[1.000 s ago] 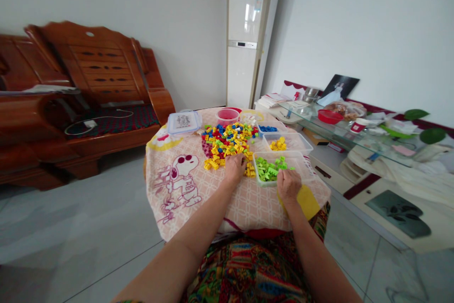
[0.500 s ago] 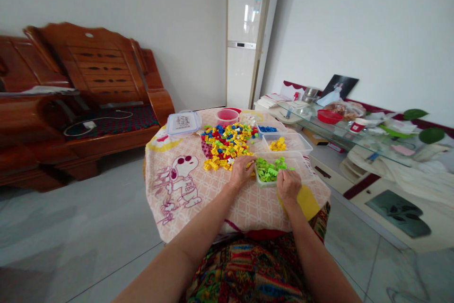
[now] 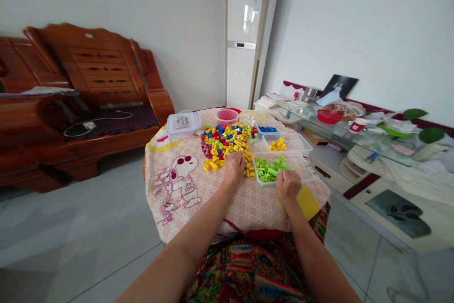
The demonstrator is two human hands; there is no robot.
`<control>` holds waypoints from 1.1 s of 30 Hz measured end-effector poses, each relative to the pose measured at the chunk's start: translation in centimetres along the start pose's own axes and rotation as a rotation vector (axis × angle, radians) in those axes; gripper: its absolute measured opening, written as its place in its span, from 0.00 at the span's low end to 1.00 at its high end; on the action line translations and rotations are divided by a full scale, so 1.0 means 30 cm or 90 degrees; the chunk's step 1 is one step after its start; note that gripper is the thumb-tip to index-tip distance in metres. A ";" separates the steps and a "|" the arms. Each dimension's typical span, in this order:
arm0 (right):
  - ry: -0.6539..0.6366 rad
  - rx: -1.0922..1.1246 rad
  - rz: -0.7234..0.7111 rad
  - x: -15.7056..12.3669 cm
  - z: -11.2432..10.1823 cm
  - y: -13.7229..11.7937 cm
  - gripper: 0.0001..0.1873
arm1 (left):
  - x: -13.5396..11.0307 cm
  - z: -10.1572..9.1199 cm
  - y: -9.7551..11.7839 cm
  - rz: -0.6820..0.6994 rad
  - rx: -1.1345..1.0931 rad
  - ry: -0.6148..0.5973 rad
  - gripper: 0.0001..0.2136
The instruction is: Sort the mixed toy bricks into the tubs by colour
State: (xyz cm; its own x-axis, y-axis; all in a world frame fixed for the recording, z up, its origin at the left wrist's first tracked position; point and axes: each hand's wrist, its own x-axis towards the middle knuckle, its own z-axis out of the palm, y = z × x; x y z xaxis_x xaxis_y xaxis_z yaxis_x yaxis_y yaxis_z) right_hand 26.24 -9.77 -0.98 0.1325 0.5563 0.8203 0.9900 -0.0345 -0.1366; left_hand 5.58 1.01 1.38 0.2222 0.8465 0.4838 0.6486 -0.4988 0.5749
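Note:
A heap of mixed toy building bricks, mostly yellow with red, blue and green ones, covers the middle of the cloth-covered table. My left hand is at the heap's near edge, its fingers curled down among yellow bricks; their tips are hidden. To its right stands a clear plastic box with green bricks in its left part. My right hand is closed at this box's near rim, and whatever its fingers hold is hidden.
Behind the green bricks' box are a box of yellow bricks and one of blue bricks. A pink tub and a clear lidded box stand at the back. A cluttered glass shelf runs along the right.
My left hand has moved left, from beside the green bricks' box to the near edge of the heap. My right hand has stayed in place.

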 end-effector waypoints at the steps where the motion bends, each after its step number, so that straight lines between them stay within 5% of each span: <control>1: 0.001 -0.001 -0.003 0.000 0.000 0.000 0.21 | 0.003 -0.005 -0.003 -0.023 0.023 -0.005 0.17; 8: 0.002 -0.004 -0.008 -0.002 0.002 0.002 0.21 | 0.002 -0.018 0.006 -0.043 0.087 -0.064 0.17; 14: -0.006 0.010 0.001 0.003 -0.004 -0.004 0.20 | 0.009 -0.024 -0.011 -0.078 0.074 -0.012 0.09; 21: -0.002 0.000 0.003 -0.001 0.000 -0.004 0.21 | 0.019 -0.038 -0.036 -0.126 0.077 0.031 0.13; 33: -0.008 0.005 0.007 0.002 -0.001 -0.003 0.21 | 0.028 -0.015 -0.058 -0.073 0.176 -0.034 0.18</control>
State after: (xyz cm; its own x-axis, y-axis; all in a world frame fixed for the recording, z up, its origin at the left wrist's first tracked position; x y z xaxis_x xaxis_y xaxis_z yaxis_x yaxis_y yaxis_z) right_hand 26.16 -9.75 -0.91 0.1428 0.5659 0.8120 0.9881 -0.0340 -0.1501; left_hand 4.32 2.50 1.08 0.1694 0.9066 0.3864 0.8434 -0.3362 0.4191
